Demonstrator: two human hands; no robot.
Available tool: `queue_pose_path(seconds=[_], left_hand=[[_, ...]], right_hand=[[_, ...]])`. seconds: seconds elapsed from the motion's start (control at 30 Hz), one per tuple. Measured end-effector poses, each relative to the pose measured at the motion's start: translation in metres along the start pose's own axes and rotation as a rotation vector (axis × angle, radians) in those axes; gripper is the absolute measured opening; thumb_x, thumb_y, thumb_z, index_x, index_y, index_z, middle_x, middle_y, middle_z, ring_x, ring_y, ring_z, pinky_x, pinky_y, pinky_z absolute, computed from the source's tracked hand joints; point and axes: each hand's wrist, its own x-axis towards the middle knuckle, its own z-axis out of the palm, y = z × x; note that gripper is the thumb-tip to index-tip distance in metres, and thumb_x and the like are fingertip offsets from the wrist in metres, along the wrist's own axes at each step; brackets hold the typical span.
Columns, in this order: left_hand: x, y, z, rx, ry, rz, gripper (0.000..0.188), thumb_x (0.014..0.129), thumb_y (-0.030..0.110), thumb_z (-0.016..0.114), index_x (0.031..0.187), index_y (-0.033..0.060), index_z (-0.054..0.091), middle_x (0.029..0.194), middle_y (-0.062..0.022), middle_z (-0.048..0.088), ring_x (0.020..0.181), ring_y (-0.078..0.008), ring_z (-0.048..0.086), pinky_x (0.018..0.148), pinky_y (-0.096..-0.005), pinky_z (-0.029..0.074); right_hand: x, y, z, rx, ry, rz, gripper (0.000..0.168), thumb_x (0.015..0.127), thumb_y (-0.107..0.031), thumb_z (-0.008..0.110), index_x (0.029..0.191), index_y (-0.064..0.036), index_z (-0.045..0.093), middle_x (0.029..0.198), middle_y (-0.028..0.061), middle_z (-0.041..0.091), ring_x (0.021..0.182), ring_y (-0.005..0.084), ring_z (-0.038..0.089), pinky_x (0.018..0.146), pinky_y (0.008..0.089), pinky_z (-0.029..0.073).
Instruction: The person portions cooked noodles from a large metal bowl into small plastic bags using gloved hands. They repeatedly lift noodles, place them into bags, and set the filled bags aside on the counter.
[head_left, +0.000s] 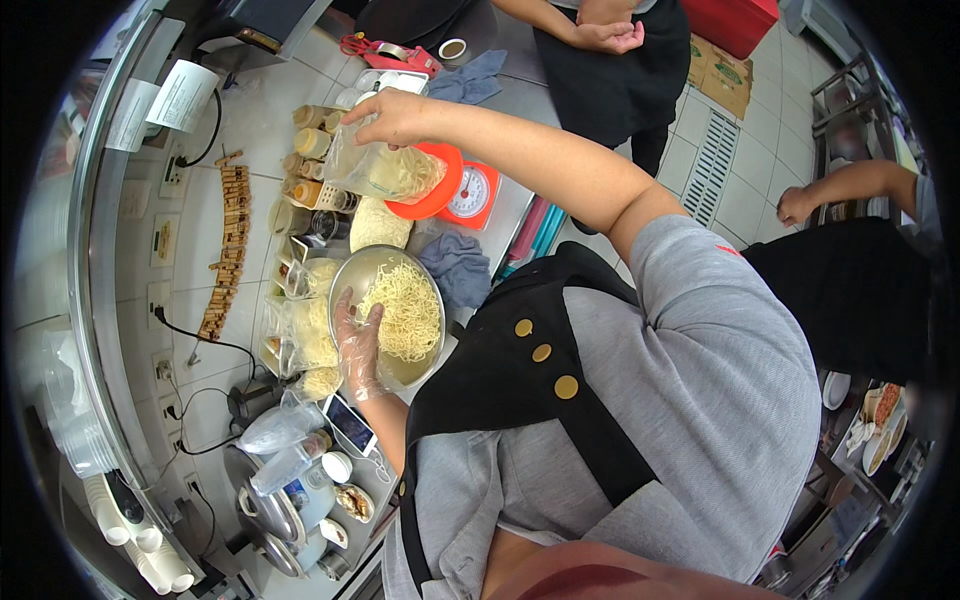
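My left hand, in a clear plastic glove, reaches over the rim of a metal bowl. Its thumb lies against the pale noodles in the bowl, the fingers apart from it along the inner wall. My bare right hand is stretched out over a clear plastic bag with noodles inside. Its fingers are at the bag's upper edge; whether they pinch it is unclear. The bag rests on the round orange-red pan of a dial kitchen scale.
Blue cloths lie beside the bowl. Bagged noodles and seasoning jars line the wall side. A phone and lidded pots stand nearer the bottom. One person stands across the counter corner, another person behind me.
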Motion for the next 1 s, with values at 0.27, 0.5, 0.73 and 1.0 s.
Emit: queue_pose_path(seconds=[0.27, 0.5, 0.73, 1.0], left_hand=[[0.000, 0.001, -0.001, 0.009, 0.010, -0.031, 0.065, 0.082, 0.018, 0.077, 0.140, 0.0101, 0.049, 0.133, -0.0189, 0.055, 0.121, -0.0318, 0.053, 0.100, -0.0411, 0.043], [0.037, -0.040, 0.005, 0.016, 0.228, 0.090, 0.022, 0.086, 0.017, 0.069, 0.101, 0.0014, 0.072, 0.092, -0.0151, 0.072, 0.083, -0.0250, 0.068, 0.079, -0.0353, 0.051], [0.084, -0.088, 0.074, 0.393, -0.062, 0.029, 0.063, 0.074, 0.044, 0.077, 0.124, 0.0086, 0.061, 0.119, -0.0145, 0.067, 0.113, -0.0357, 0.062, 0.101, -0.0448, 0.046], [0.075, -0.074, 0.093, 0.472, -0.153, -0.161, 0.054, 0.083, 0.028, 0.068, 0.132, 0.0131, 0.053, 0.116, -0.0179, 0.066, 0.113, -0.0357, 0.061, 0.099, -0.0497, 0.045]], right_hand=[[0.006, 0.004, 0.002, -0.006, -0.005, 0.003, 0.052, 0.082, -0.033, 0.069, 0.130, -0.014, 0.064, 0.104, 0.0157, 0.068, 0.065, 0.0178, 0.064, 0.064, 0.0321, 0.057], [-0.001, 0.024, 0.009, -0.444, 0.279, -0.260, 0.064, 0.083, -0.038, 0.070, 0.138, -0.011, 0.053, 0.137, 0.0238, 0.048, 0.094, 0.0313, 0.068, 0.088, 0.0394, 0.054], [-0.100, -0.033, 0.013, -0.354, 0.419, -0.538, 0.060, 0.084, -0.023, 0.071, 0.139, -0.014, 0.049, 0.154, 0.0210, 0.023, 0.120, 0.0337, 0.055, 0.092, 0.0416, 0.051], [-0.137, -0.009, -0.060, -0.318, 0.537, -0.306, 0.053, 0.086, -0.018, 0.072, 0.135, -0.017, 0.054, 0.151, 0.0138, 0.029, 0.112, 0.0233, 0.059, 0.080, 0.0306, 0.054]])
